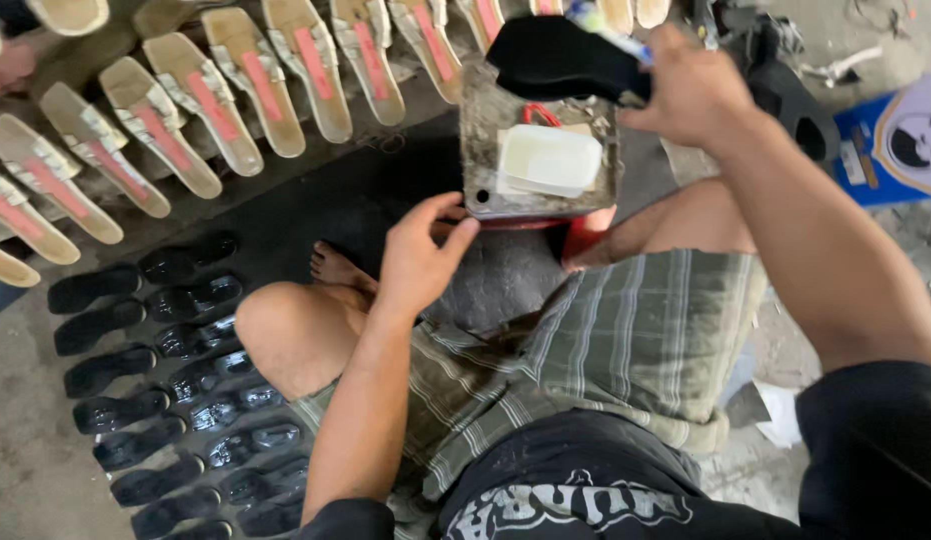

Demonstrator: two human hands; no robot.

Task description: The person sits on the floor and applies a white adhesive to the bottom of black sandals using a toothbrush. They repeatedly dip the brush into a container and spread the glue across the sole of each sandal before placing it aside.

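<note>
The right hand (690,95) is clamped on a black sole (555,58) at the far side, above a dirty tin (480,150) holding a pale block (550,160). The left hand (417,255), fingers loosely apart, touches the tin's near left corner. Black soles (175,400) lie in rows at the left; tan sandals (205,100) lie farther off.

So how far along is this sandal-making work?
Looks done: two rows of glossy black soles lie on the floor, their sheen suggesting a wet coating. In hand: the right hand holds a black sole over the grimy metal tin, which the left hand steadies. Left: beige strapped uppers still lie separate.
</note>
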